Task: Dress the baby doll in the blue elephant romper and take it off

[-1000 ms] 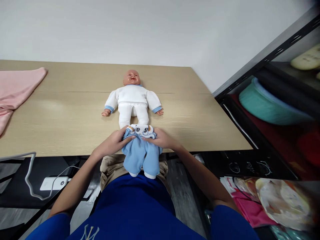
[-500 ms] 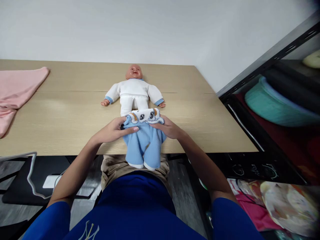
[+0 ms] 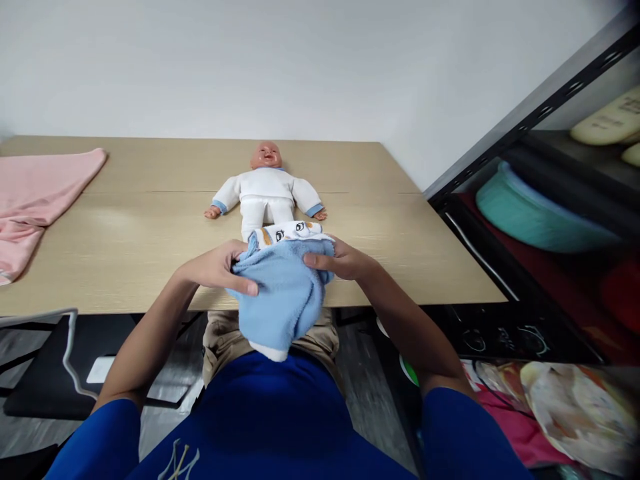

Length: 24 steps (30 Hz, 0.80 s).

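Observation:
Between my hands hangs a pair of fuzzy blue doll pants (image 3: 280,287) with a white band showing embroidered eyes and a white hem at the bottom. My left hand (image 3: 223,267) grips the waist's left side, thumb lying across the front. On the right side, my right hand (image 3: 345,258) pinches the fabric with its thumb in front. Just beyond the pants, a baby doll (image 3: 267,183) in a white top with blue cuffs lies on its back on the wooden table (image 3: 400,253), head toward the wall. Its lower legs are hidden behind the pants.
Pink cloth (image 3: 40,193) is spread over the table's left end. A black shelf rack (image 3: 530,127) on the right holds a teal basin (image 3: 535,213). A black chair (image 3: 45,380) stands at lower left, with a white cable (image 3: 70,347) hanging near it.
The pants have turned and bunched, so the two separate legs no longer show and one hem hangs lower. Both thumbs have shifted on the fabric. The doll stays put.

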{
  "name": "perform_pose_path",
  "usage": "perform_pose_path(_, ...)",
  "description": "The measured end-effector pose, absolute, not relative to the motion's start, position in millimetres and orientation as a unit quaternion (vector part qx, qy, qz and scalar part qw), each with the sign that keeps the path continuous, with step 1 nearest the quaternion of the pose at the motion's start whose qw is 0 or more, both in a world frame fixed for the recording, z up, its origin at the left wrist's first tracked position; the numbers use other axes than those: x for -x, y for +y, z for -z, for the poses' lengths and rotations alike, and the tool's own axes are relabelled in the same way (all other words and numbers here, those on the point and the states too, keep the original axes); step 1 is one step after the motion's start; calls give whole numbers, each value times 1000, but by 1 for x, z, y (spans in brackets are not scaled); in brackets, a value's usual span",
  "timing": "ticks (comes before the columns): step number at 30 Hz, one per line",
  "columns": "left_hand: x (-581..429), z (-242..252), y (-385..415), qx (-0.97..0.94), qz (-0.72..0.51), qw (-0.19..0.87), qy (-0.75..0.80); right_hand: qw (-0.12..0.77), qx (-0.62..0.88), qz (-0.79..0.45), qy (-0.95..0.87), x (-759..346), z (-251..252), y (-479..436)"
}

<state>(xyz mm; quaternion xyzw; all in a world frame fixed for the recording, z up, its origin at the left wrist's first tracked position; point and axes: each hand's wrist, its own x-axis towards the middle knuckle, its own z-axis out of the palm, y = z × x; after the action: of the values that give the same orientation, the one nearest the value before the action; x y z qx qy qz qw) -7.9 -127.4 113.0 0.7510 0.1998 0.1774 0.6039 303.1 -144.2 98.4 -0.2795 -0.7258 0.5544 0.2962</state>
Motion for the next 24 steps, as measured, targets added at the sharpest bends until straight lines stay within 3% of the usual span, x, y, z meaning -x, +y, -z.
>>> perform_pose_path(8, -2, -83, -127, -650, -333, 644, 229, 213, 195, -530, -797, -293, -92, -145)
perform_pose_path(12, 1, -82, -124, -637, -298, 664, 256, 272, 249, -573, -732, -296, -79, -137)
perform_pose_path(18, 13, -85, -124, -682, -172, 691, 165, 349, 272, -704, -556, -286, -52, -130)
perform_pose_path(24, 13, -65, -131, -624, -306, 684, 223, 314, 274, -723, -551, -282, -40, -125)
